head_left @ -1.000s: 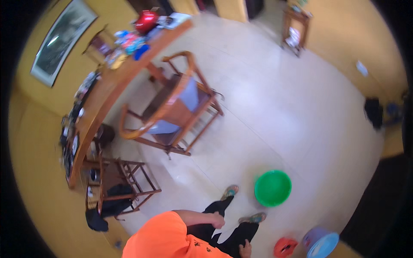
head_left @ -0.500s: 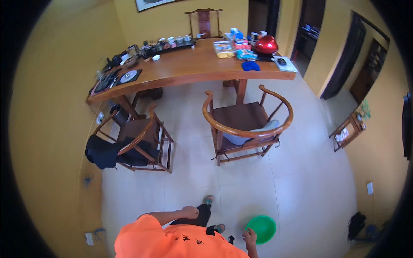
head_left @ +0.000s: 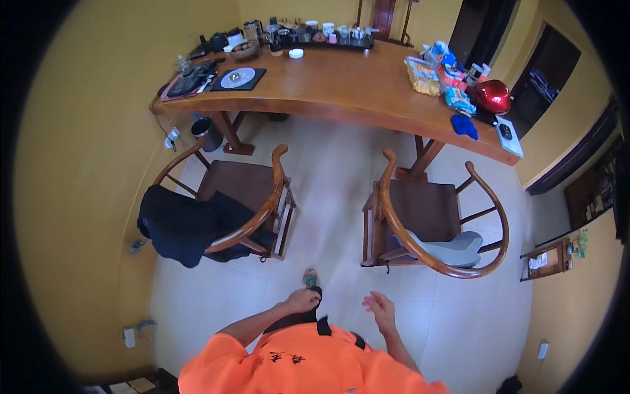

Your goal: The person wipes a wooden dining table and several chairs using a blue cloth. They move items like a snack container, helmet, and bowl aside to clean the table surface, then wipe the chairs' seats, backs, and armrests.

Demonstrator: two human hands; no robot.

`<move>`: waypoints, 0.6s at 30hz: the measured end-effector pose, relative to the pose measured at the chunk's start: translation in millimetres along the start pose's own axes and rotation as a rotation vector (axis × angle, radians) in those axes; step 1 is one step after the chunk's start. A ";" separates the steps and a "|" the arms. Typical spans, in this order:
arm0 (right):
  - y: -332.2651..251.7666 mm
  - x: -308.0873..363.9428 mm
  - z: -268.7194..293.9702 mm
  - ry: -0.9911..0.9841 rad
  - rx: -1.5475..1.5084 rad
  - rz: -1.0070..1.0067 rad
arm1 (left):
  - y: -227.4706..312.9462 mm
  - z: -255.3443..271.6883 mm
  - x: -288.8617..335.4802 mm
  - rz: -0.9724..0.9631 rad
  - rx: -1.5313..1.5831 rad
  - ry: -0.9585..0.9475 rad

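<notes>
My left hand (head_left: pixel 303 301) is in front of my body with its fingers curled, its back toward the view. Whatever it may hold is hidden. Beside it, my right hand (head_left: pixel 380 310) is in the air with fingers apart and nothing in it. A sandalled foot (head_left: pixel 310 277) shows just beyond my left hand. Ahead stand two wooden armchairs. The left chair (head_left: pixel 244 184) has a dark garment (head_left: pixel 190 220) draped over it, and the right chair (head_left: pixel 426 203) holds a grey cushion (head_left: pixel 446 249). Neither hand touches them.
A long wooden table (head_left: pixel 354 72) spans the far side, bearing a tea tray (head_left: pixel 328 43), a round plate (head_left: pixel 237 77), snack packets (head_left: pixel 459 98), a shiny red object (head_left: pixel 492 96) and a blue cloth (head_left: pixel 464 126). A bin (head_left: pixel 207 133) stands under its left end. A small wooden stand (head_left: pixel 546 260) is at the right wall.
The table and chairs appear closer, and the view has turned left. My right hand has come up and forward. The green basin beside it is out of view.
</notes>
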State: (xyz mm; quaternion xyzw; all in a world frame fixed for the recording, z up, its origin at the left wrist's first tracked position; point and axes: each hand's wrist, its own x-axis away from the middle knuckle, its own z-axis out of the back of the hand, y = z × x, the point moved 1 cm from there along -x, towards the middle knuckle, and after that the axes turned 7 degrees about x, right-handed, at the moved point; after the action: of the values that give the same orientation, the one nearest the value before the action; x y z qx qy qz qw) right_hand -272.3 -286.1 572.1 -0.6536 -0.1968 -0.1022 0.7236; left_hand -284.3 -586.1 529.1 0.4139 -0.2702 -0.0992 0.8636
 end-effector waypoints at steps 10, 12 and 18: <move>-144.2 -160.1 -40.5 -0.130 -0.058 0.083 | -22.2 135.7 -75.4 0.178 0.129 0.076; -169.6 -194.2 -25.8 -0.087 -0.119 0.111 | -17.8 148.8 -104.9 0.122 0.151 0.046; -264.0 -313.9 27.0 0.196 -0.270 0.220 | -33.0 215.0 -214.1 0.051 0.069 0.014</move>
State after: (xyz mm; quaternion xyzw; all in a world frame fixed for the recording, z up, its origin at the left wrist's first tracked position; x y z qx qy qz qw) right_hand -666.4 -326.7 681.7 -0.7494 -0.0375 -0.1111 0.6517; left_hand -579.1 -664.8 531.3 0.4370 -0.2777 -0.0651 0.8530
